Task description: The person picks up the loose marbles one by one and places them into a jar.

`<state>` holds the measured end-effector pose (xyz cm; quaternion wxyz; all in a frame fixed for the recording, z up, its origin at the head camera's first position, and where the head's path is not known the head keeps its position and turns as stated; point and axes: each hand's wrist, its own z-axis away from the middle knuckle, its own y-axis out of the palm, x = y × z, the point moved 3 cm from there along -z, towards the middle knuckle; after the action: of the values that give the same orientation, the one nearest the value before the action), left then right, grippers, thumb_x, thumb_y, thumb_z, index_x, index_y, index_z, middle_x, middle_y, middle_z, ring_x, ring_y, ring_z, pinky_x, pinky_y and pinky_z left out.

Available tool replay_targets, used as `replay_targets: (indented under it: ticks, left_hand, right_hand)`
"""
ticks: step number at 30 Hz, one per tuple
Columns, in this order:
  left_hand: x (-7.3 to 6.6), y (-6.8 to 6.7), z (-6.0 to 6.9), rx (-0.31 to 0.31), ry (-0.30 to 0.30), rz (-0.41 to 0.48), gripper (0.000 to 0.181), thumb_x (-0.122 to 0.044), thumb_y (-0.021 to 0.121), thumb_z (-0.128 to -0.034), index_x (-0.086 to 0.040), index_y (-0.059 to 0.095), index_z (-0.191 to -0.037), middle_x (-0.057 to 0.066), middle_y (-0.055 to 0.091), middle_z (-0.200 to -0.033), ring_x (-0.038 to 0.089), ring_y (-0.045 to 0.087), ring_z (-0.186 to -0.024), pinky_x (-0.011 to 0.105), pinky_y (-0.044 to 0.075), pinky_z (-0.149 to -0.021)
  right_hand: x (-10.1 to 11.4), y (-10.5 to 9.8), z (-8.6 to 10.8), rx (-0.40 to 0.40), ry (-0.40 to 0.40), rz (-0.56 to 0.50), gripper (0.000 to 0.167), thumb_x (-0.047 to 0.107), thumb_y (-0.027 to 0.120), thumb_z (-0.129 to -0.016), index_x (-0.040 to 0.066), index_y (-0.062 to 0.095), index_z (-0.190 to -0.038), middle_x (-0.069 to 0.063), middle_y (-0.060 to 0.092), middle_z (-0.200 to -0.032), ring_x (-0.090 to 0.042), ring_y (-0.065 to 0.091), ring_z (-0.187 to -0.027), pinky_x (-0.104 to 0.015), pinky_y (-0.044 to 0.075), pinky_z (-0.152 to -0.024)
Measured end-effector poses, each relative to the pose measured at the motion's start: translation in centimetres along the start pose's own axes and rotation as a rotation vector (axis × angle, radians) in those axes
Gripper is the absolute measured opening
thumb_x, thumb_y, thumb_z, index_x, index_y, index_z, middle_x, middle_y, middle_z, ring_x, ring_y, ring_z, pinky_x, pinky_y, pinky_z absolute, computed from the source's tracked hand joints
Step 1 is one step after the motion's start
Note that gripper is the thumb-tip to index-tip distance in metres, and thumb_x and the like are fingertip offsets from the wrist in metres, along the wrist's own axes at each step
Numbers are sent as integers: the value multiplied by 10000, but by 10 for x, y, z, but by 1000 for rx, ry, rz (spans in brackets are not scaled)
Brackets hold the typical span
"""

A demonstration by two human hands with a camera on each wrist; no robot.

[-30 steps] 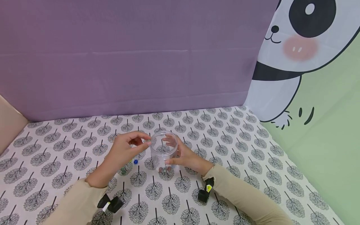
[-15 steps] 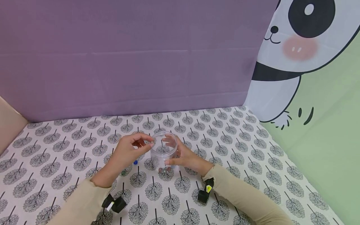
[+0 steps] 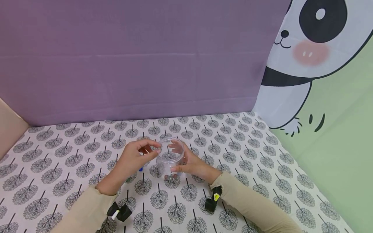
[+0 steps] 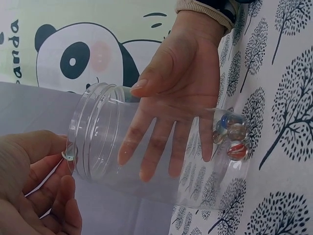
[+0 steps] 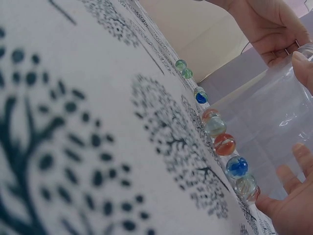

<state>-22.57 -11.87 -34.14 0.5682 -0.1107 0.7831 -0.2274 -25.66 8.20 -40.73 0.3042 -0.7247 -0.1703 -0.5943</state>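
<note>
A clear plastic jar [image 3: 165,165] stands upright on the cloth, its mouth uncovered. My right hand [image 3: 194,164] holds it from the right, with the thumb on the near side and the fingers spread along the far wall. Several glass marbles [image 4: 237,151] lie on the jar's bottom, among them red-and-white and blue ones. At the left of the rim, my left hand [image 3: 139,156] pinches a clear greenish marble [image 4: 70,153] between thumb and forefinger. The left fingertips reach the mouth's edge.
Outside the jar, a blue marble [image 3: 141,169] and green marbles [image 5: 184,68] lie on the tree-print tablecloth [image 3: 177,207], partly behind the left wrist. A purple backdrop [image 3: 140,64] rises behind, and a panda-print wall [image 3: 329,155] stands to the right.
My left hand has shifted slightly right, bringing its pinched marble to the jar's mouth. The right hand and the jar have stayed in place.
</note>
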Motion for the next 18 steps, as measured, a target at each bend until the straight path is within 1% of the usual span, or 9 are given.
replay_targets:
  ticks: [2, 6, 11, 14, 18]
  left_hand:
    - [0, 0, 0, -1, 3, 1, 206, -196, 715, -844, -86, 702, -1017, 59, 642, -875, 187, 551, -736, 259, 463, -568]
    - [0, 1, 0, -6, 8, -2, 192, -185, 714, -844, -87, 704, -1008, 63, 642, -870, 190, 550, -734, 257, 463, -569]
    - [0, 1, -1, -10, 16, -4, 193, -187, 715, -842, -85, 705, -1007, 73, 645, -874, 188, 550, -735, 259, 464, -577]
    - [0, 1, -1, -11, 17, -5, 195, -191, 717, -841, -88, 706, -1007, 72, 646, -870, 187, 550, -730, 260, 462, -574]
    - [0, 1, -1, -10, 18, -5, 189, -194, 717, -842, -97, 708, -1004, 59, 646, -861, 187, 550, -727, 261, 461, -569]
  right_hand:
    - [0, 0, 0, 4, 3, -2, 1002, 438, 774, -733, 277, 140, -1492, 6, 272, -1518, -283, 279, -1380, -443, 317, -1066]
    - [-1, 0, 0, 2, 13, 2, 992, 411, 777, -741, 272, 143, -1492, 17, 274, -1517, -269, 279, -1381, -438, 312, -1068]
    - [-1, 0, 0, 2, 4, 3, 1032, 475, 773, -719, 247, 133, -1496, 7, 271, -1517, -270, 272, -1384, -440, 307, -1074]
    - [-2, 0, -1, 2, -5, 0, 1031, 487, 770, -717, 259, 133, -1495, -6, 267, -1519, -269, 274, -1382, -441, 310, -1073]
    - [-2, -1, -1, 0, -10, -6, 983, 432, 775, -736, 304, 150, -1483, -8, 263, -1522, -254, 268, -1386, -440, 302, -1079]
